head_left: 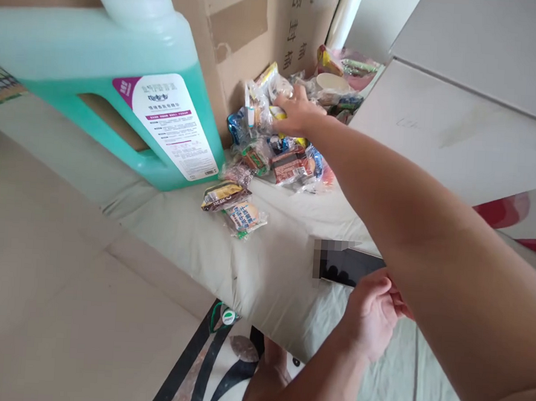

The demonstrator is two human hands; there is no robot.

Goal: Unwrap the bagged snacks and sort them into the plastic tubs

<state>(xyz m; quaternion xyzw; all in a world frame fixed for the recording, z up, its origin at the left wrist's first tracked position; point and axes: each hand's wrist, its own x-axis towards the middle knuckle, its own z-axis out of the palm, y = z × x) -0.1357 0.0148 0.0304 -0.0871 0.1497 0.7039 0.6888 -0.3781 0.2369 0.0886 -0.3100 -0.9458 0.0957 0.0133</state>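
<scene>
My right hand (296,112) reaches far forward into a heap of wrapped snack packets (292,163) lying against a cardboard box. Its fingers are closed round a clear-wrapped packet (261,106) at the top of the heap. My left hand (372,313) is low and near me, fingers curled at the near end of a dark phone (345,267) that rests above the grey cloth. My right forearm crosses over it and hides part of its fingers. Two more packets (234,204) lie apart from the heap, toward me.
A big jug of green liquid (121,76) with a white label stands at the left on the grey cloth (245,272). Behind it rises a cardboard box (256,24). White boards (458,121) lie at the right. Bare floor (61,309) spreads at the left.
</scene>
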